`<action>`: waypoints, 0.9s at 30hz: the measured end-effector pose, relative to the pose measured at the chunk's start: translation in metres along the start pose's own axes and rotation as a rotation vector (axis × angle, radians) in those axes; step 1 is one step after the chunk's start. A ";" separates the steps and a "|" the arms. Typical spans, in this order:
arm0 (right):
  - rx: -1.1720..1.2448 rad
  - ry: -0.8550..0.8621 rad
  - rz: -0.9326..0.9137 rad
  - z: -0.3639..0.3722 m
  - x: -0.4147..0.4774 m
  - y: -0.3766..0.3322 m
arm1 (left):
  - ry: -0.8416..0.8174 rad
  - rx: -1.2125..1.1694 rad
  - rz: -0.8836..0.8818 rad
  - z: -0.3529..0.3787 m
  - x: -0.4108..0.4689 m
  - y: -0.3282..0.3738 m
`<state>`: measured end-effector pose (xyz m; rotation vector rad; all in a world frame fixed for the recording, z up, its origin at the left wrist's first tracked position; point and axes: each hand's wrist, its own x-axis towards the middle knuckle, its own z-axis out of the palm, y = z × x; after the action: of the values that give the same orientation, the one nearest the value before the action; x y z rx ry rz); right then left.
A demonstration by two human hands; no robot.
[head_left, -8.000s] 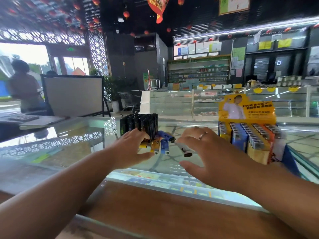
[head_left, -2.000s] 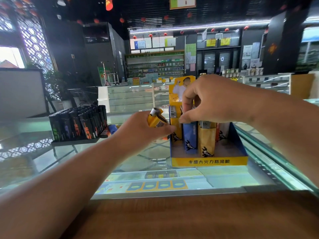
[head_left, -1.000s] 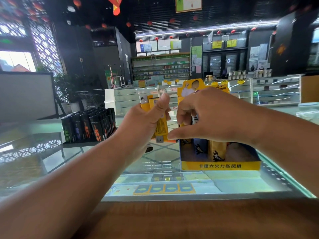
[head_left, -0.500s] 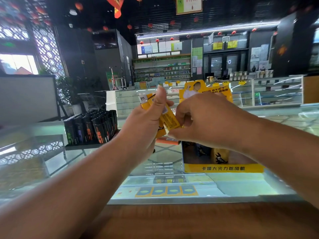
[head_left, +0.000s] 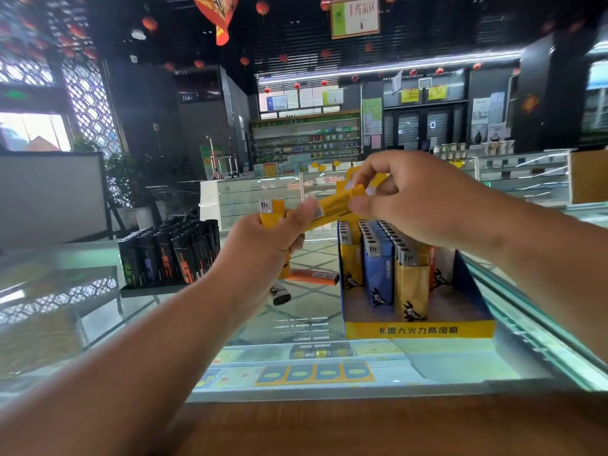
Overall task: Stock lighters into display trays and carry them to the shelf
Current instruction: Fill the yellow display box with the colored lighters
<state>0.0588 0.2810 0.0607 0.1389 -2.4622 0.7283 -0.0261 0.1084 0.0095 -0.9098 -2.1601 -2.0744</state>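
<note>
head view: left hand (head_left: 263, 248) grips yellow lighters (head_left: 271, 210), right hand (head_left: 408, 199) pinches the slanted lighter (head_left: 335, 205) near the display tray (head_left: 418, 330); a crooked pull could spill the bundle onto the glass worktop (head_left: 306, 314).

The surface (head_left: 164, 311) is glossy, reflective glass, edged nearest the camera by a smooth brown wooden rim (head_left: 362, 426). The display tray (head_left: 418, 330) looks like printed matt cardboard. Its lighters (head_left: 378, 274) have smooth plastic bodies and silvery metal caps. The yellow lighter (head_left: 339, 205) bears a printed sticker, and the black lighters (head_left: 164, 255) look like glossy plastic.
</note>
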 end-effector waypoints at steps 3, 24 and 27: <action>0.086 0.010 0.040 -0.001 0.002 0.003 | -0.022 0.078 0.014 0.002 0.001 -0.002; 0.135 0.083 -0.070 0.004 0.004 0.013 | -0.162 0.315 0.043 0.005 0.004 -0.017; 0.120 0.101 -0.088 0.005 0.004 0.014 | -0.161 0.386 0.018 0.005 0.005 -0.018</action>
<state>0.0497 0.2903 0.0527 0.2478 -2.3025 0.8240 -0.0359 0.1158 -0.0058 -1.0674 -2.4933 -1.5368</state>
